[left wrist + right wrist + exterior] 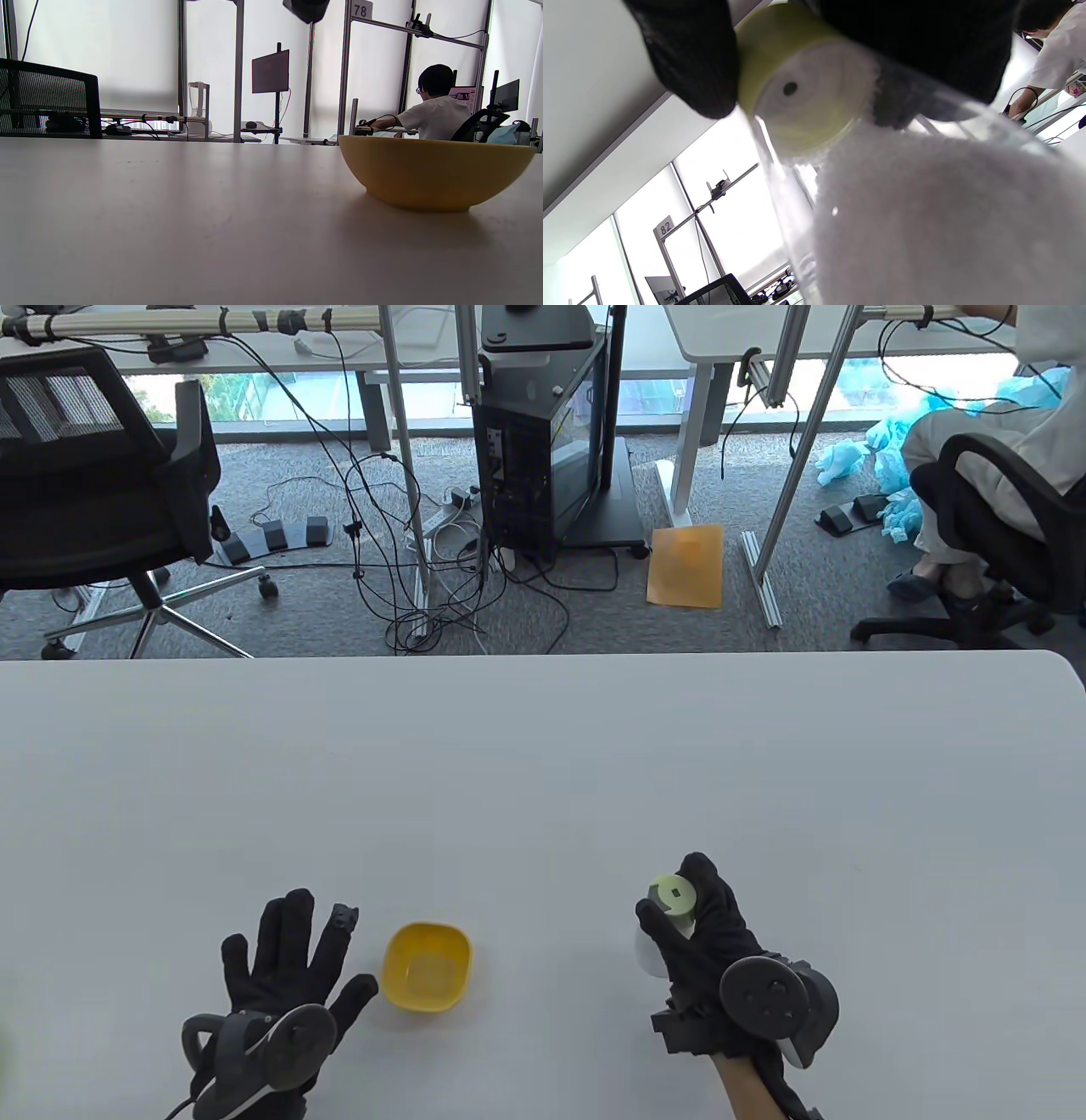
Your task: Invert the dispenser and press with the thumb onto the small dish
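My right hand (696, 925) grips a dispenser (666, 929) with a clear body and a pale green cap (673, 892), upright near the table's front right. In the right wrist view the cap (793, 80) shows from inside, above white grains (946, 220) in the clear body, with my gloved fingers (687, 55) around the top. A small yellow dish (427, 967) sits to the left of it, apart from both hands. It shows large in the left wrist view (432, 171). My left hand (284, 959) lies flat on the table with fingers spread, just left of the dish, holding nothing.
The white table (543, 780) stretches far beyond the hands to its back edge. Beyond it are office chairs (102, 500), cables and a computer cart (551, 432) on the floor. A seated person (432, 110) is at another desk.
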